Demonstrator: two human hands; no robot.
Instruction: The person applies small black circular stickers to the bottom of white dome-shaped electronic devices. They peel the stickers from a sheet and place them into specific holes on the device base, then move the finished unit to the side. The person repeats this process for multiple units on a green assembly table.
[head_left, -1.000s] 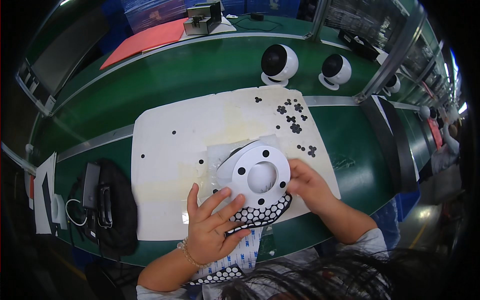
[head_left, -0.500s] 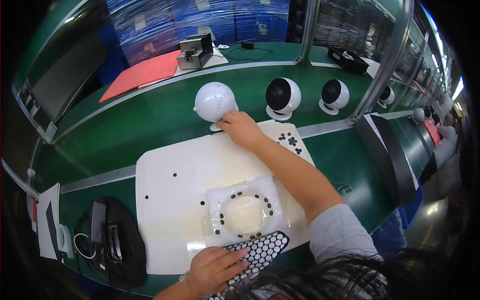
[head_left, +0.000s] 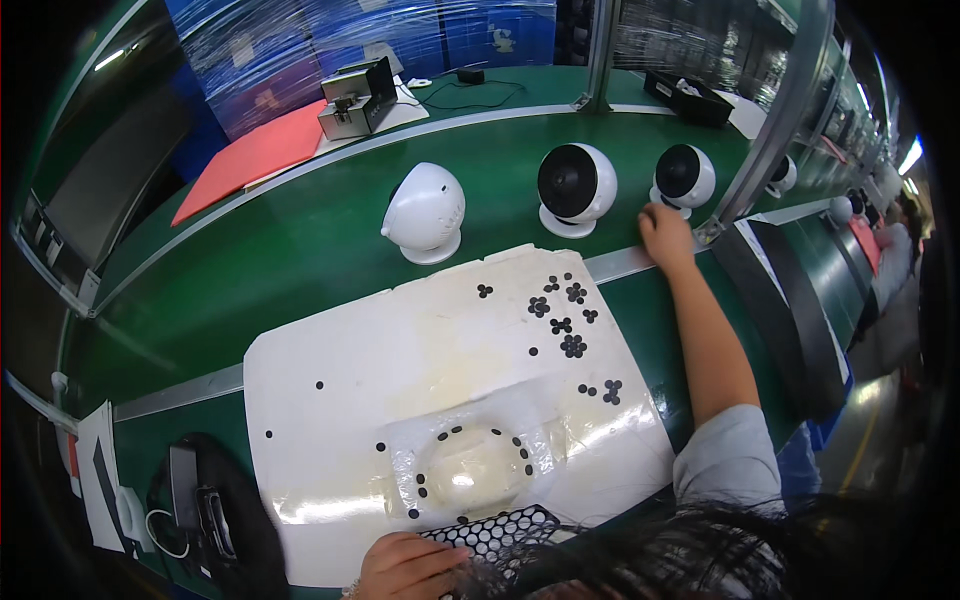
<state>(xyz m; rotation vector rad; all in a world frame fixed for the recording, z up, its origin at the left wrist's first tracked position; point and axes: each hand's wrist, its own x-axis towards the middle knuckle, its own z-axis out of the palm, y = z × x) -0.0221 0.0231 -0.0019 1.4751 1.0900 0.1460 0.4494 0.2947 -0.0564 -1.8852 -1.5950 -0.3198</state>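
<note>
Near the lower edge, my left hand [head_left: 408,566] is closed on a black sheet covered with white round dots [head_left: 490,532]. My right hand [head_left: 667,236] reaches out to the far right, fingers curled at the base of a white ball-shaped device with a black round front [head_left: 684,176]; its fingertips are partly hidden. To the left stands a larger-looking device of the same kind [head_left: 577,188]. Farther left, another white device [head_left: 428,210] stands on its round foot, its black front turned mostly away. Small black round pads [head_left: 573,346] lie in clusters on a white board [head_left: 350,430].
A clear film with a ring of black pads [head_left: 475,470] lies on the board. At left are a black bag-like item [head_left: 225,500] and white sheets [head_left: 95,470]. Behind are a metal box [head_left: 357,100], a red sheet [head_left: 250,160] and a black tray [head_left: 688,98]. A metal post [head_left: 780,110] rises at right.
My right hand has left the leftmost device and moved right to the third one. The leftmost device now shows a different side. The view has shifted, revealing more pad clusters. My left hand keeps the dotted sheet.
</note>
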